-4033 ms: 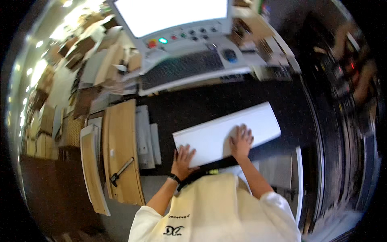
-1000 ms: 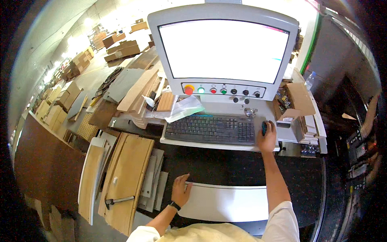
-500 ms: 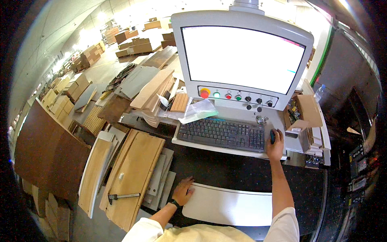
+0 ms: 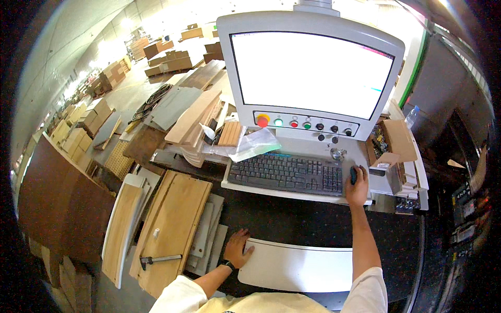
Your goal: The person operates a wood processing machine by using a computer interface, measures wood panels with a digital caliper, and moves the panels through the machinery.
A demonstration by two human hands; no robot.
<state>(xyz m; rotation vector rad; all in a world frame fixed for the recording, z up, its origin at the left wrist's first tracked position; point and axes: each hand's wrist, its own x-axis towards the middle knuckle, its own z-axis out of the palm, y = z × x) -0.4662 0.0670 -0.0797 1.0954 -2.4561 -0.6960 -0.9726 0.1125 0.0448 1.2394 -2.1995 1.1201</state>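
My right hand is closed over a black computer mouse to the right of the dark keyboard. A white curved panel lies on the black surface in front of me. My left hand rests at the panel's left end, fingers extended and thumb spread toward its edge. Above the keyboard stands a grey-framed monitor with a bright, washed-out screen. Below the screen are a red push button, smaller coloured buttons and black knobs.
Wooden boards are stacked at my left, with a caliper on top. A plastic bag lies behind the keyboard. At the right stands an open cardboard box of small parts, with a plastic bottle behind it.
My left hand has shifted slightly, and its thumb now stands out farther from the fingers. The right hand stays on the mouse. The whole view has moved a little.
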